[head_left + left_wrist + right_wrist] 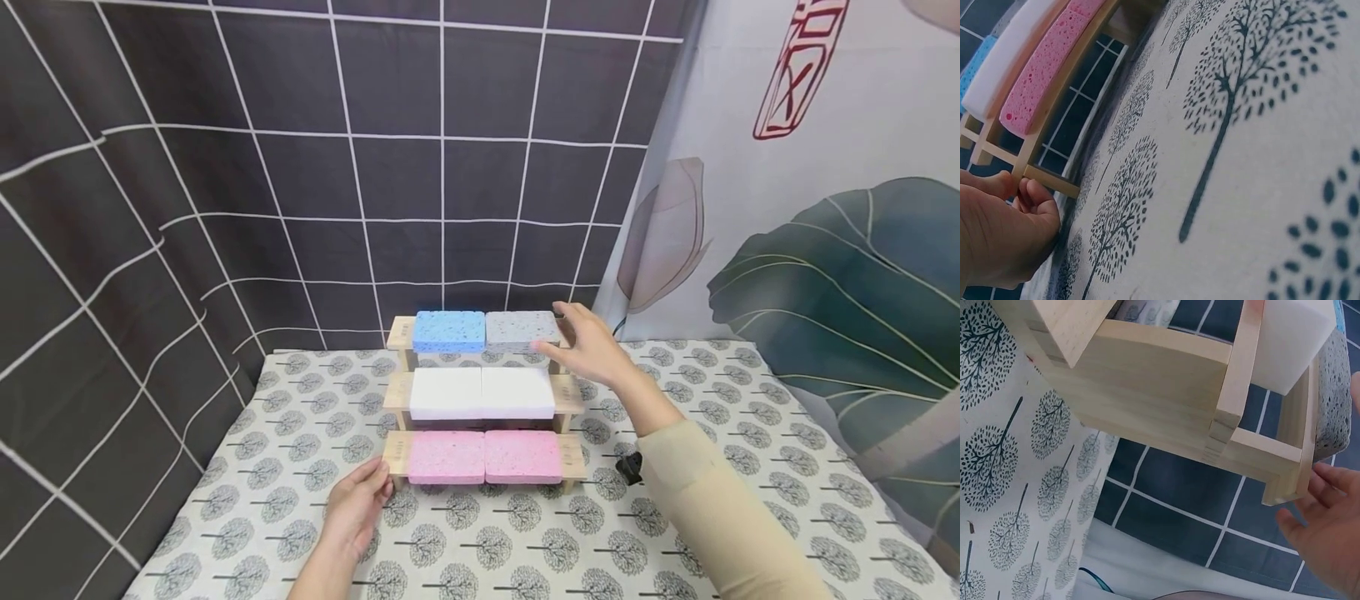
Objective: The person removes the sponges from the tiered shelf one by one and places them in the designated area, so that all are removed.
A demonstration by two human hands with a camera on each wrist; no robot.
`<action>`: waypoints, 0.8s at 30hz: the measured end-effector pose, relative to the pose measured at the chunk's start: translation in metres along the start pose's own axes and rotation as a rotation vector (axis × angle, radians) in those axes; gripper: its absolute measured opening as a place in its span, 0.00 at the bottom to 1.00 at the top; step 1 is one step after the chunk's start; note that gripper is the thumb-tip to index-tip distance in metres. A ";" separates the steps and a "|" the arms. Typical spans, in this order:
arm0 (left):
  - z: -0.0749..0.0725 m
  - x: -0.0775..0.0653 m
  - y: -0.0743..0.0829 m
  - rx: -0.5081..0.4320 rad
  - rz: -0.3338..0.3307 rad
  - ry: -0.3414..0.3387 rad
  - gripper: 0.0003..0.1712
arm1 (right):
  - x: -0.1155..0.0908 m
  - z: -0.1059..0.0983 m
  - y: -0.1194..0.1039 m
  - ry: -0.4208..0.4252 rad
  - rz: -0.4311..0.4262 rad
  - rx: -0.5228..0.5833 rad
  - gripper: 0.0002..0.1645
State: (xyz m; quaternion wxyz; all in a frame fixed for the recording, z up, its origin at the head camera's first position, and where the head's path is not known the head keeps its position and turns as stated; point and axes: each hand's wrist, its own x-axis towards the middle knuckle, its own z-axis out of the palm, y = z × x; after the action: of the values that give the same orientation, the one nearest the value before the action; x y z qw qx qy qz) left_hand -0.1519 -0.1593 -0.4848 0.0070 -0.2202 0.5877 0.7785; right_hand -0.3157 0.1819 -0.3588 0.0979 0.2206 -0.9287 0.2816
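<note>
A three-step wooden rack (397, 392) stands on the patterned cloth. On its top step lie a blue sponge (448, 332) and, to the right, a grey sponge (517, 329). Two white blocks (482, 393) sit side by side on the middle step, and two pink sponges (447, 457) fill the lowest. My left hand (352, 504) pinches the left end of the lowest step between thumb and fingers. At the right end of the top step is my right hand (592, 346), its thumb and fingers spread around the grey sponge's end, fingertips right at the step's edge (1300, 481).
A cloth printed with trees (300, 533) covers the table. Dark curtain with a white grid (480, 175) hangs behind and at the left; a floral curtain (825, 275) hangs on the right. A small black object (628, 467) lies beside the right sleeve.
</note>
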 end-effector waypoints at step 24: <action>-0.001 0.001 -0.003 -0.021 0.012 -0.017 0.28 | 0.004 0.001 -0.004 -0.017 0.027 0.003 0.56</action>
State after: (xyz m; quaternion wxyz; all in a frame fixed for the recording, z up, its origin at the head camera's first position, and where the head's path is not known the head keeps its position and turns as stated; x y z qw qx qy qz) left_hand -0.1519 -0.1596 -0.4881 0.0053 -0.2100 0.5808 0.7864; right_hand -0.3175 0.1770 -0.3571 0.0856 0.2107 -0.9320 0.2824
